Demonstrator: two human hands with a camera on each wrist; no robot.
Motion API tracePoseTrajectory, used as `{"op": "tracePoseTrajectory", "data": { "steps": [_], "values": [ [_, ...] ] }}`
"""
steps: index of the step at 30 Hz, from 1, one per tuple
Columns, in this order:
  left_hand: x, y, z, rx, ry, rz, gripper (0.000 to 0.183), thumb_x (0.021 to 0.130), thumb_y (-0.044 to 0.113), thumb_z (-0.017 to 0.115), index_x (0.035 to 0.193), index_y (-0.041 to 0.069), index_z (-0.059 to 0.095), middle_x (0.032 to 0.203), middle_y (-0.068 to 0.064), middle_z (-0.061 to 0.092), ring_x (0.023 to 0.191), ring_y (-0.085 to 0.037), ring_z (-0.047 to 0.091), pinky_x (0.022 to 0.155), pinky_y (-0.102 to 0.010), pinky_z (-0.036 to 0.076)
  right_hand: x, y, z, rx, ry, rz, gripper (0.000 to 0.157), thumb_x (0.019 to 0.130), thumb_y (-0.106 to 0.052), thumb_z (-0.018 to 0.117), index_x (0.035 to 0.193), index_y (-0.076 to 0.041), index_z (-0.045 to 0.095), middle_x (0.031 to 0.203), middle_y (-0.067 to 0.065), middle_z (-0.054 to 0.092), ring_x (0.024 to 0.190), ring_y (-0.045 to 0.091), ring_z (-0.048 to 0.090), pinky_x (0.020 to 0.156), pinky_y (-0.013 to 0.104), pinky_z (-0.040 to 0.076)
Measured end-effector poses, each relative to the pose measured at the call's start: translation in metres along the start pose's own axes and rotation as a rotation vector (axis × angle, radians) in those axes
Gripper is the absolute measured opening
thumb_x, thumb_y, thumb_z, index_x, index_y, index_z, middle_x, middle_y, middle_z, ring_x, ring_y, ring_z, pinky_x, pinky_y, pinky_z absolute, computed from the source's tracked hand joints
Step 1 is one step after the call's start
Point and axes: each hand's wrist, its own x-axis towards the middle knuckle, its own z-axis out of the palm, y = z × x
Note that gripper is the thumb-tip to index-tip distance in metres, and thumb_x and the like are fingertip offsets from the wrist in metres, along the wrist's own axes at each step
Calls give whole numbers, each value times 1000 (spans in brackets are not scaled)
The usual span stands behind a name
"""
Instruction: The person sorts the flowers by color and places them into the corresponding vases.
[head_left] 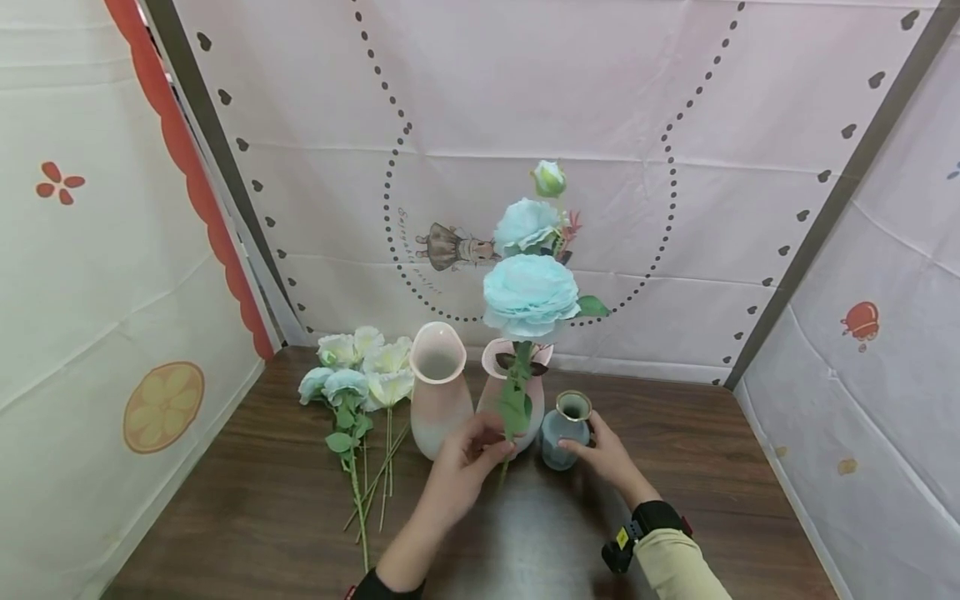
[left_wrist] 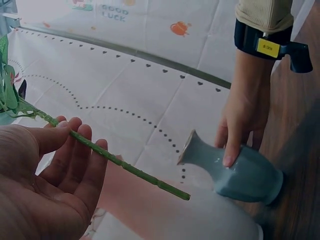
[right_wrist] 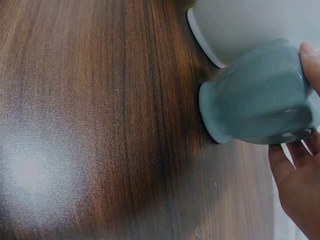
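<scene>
My left hand (head_left: 459, 468) pinches the green stem (left_wrist: 131, 170) of a light blue artificial flower (head_left: 531, 296), which stands upright with two large blooms and a bud on top. In the left wrist view the cut end of the stem points toward the small vase and is apart from it. Fingers and thumb of my right hand (head_left: 611, 460) grip that small blue-grey vase (head_left: 564, 446) by its body. Its gold-rimmed mouth faces up, and in the right wrist view its foot (right_wrist: 212, 117) is near the table.
Left of the small vase stand two taller pink-and-white vases, one (head_left: 438, 408) fully seen and one (head_left: 491, 396) partly behind the flower. White flowers (head_left: 388, 358) and a blue flower (head_left: 347, 387) lie on the brown wooden table (head_left: 247, 517) at left. Printed cloth walls (head_left: 600, 100) surround it.
</scene>
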Motion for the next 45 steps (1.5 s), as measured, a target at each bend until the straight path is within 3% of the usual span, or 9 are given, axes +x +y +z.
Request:
{"op": "tracePoseTrajectory", "data": {
  "steps": [9,17,24,28,34,40,45],
  "values": [
    [5,-6,12,-33,-63,-18,20,98,5,59,113,-8,62,110,-29,68,91,-2,67,82,-25,59,-1,0,0,37,-3,-14,71,93,-21,71,151,-5,33,154,25,39,144,43,37,114,62,34],
    [7,-10,19,-32,-61,-97,20,98,8,61,115,-3,62,113,-27,66,96,-4,66,87,-31,59,0,3,0,26,-4,-15,73,93,-20,71,153,-6,31,156,25,37,145,42,35,116,61,34],
    [8,-11,23,-43,-61,-124,21,97,8,61,116,-1,62,115,-27,65,100,-10,67,85,-23,57,0,3,1,33,-1,-37,73,93,-19,71,153,-6,31,156,25,37,145,42,36,115,61,34],
    [8,-12,25,-41,-60,-123,21,97,8,62,116,-1,63,114,-28,65,99,-11,67,86,-27,59,0,4,1,20,-10,-29,74,94,-23,70,154,-7,30,157,23,36,146,41,35,115,60,34],
    [9,-14,27,-43,-60,-136,20,97,9,62,115,-1,63,113,-29,65,101,-15,68,84,-22,57,2,5,0,20,-22,-4,76,94,-26,70,155,-10,27,161,22,30,149,41,28,118,60,31],
    [9,-15,28,-42,-59,-144,20,97,9,62,115,-1,63,112,-29,65,98,-12,67,85,-27,58,1,5,0,15,-15,-16,76,94,-26,70,155,-8,28,161,23,30,149,42,28,117,62,32],
    [11,-16,29,-28,-65,-148,20,98,10,62,115,0,64,112,-26,66,102,-19,67,84,-23,56,-1,4,0,22,-12,-20,76,94,-24,70,155,-8,28,160,24,31,148,42,31,115,61,34]
  ]
}}
